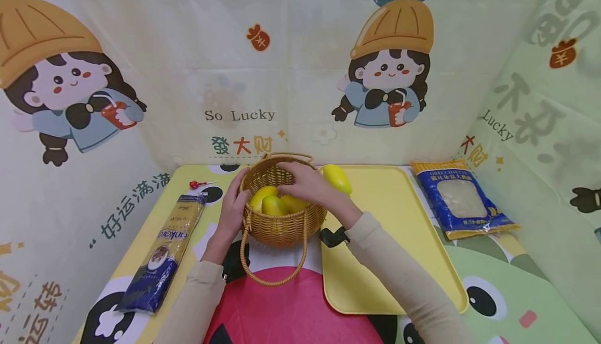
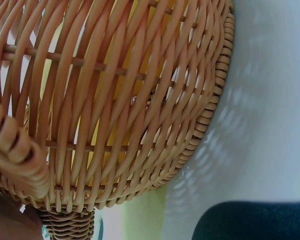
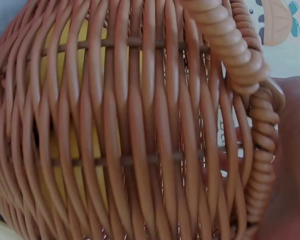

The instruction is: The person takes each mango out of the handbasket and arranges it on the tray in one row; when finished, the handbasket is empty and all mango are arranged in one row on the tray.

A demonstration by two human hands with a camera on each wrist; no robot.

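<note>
A wicker basket (image 1: 281, 229) stands left of the tray, its front handle hanging down. Several yellow mangoes (image 1: 274, 205) lie inside; in both wrist views, yellow shows through the weave. My left hand (image 1: 231, 211) grips the basket's left rim, thumb over the edge. My right hand (image 1: 307, 182) reaches over the right rim into the basket, just above the mangoes, its thumb apart from the fingers and nothing visible between them. Another yellow mango (image 1: 337, 178) lies right of the basket at the tray's back left corner.
A yellow tray (image 1: 389, 239) lies under my right forearm. At the left is a long pasta packet (image 1: 164, 252), with a small red object (image 1: 198, 184) behind it. A blue orecchiette bag (image 1: 462, 198) lies right of the tray. Printed cloth walls (image 1: 300, 88) stand behind and beside the table.
</note>
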